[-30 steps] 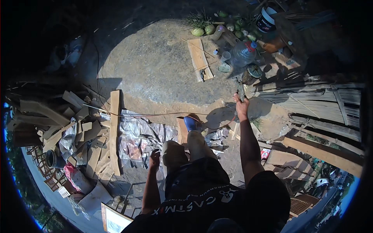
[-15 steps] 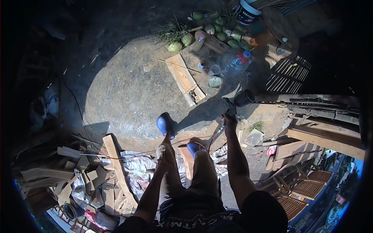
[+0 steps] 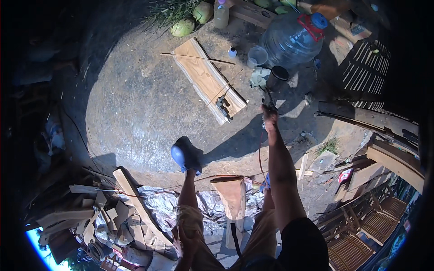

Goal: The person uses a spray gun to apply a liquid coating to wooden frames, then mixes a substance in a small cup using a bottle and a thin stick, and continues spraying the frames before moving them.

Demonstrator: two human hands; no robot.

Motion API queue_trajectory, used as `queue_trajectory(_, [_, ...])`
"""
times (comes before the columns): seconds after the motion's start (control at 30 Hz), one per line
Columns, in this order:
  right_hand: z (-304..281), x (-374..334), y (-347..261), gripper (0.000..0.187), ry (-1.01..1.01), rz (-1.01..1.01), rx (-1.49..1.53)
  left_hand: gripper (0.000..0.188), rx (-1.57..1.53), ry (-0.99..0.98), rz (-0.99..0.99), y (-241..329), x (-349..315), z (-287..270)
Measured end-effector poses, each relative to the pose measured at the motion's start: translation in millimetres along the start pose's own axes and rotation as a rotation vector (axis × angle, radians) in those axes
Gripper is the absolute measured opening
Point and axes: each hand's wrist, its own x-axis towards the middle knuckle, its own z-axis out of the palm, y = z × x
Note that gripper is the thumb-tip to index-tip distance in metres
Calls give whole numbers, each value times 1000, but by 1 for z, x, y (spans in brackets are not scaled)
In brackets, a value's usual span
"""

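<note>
My right hand (image 3: pixel 270 116), at the end of an outstretched arm, is closed around a spray gun (image 3: pixel 267 97) with a dark cup (image 3: pixel 277 77). A red hose (image 3: pixel 260 156) hangs below it. My left hand (image 3: pixel 183 241) lies on the tan trouser leg (image 3: pixel 192 220) at my left knee, its fingers seemingly laid out on the cloth, partly in shadow. To the left of the spray gun, a live-edge wooden board (image 3: pixel 199 67) lies on the ground. On it rest a black tool (image 3: pixel 223 107), its kind unclear, and a thin stick (image 3: pixel 181 55).
A big clear water jug (image 3: pixel 289 43), a plastic cup (image 3: pixel 257 56) and a small bottle (image 3: pixel 232 52) stand beyond the board. Green coconuts (image 3: pixel 183 27) lie behind. Wood offcuts (image 3: pixel 108 217) are heaped at left. A tapered plank (image 3: pixel 229 196) lies between my legs; slatted chairs (image 3: pixel 348 246) stand at right.
The view has moved nearer to the board and jug. My left foot has come forward relative to my body. The spray gun stays in my right hand; my left hand remains at the knee.
</note>
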Motion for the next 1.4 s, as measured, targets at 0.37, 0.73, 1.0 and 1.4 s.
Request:
queue_trajectory(0.37, [4,47,21,36,-184,105,-205,83,-84,76,-21,-8,5,36])
queue_trajectory(0.73, [1,47,27,56,-181,121,-304,83,-133,60,-24,-5,10,36])
queue_trajectory(1.0, [-51,26,-5,65,113,-44,-349,82,-374,159,180,-22,2,70])
queue_trajectory(1.4, [-298,-277,-153,32,-883,-462,-838,53,-313,152,503,-113,-69,204])
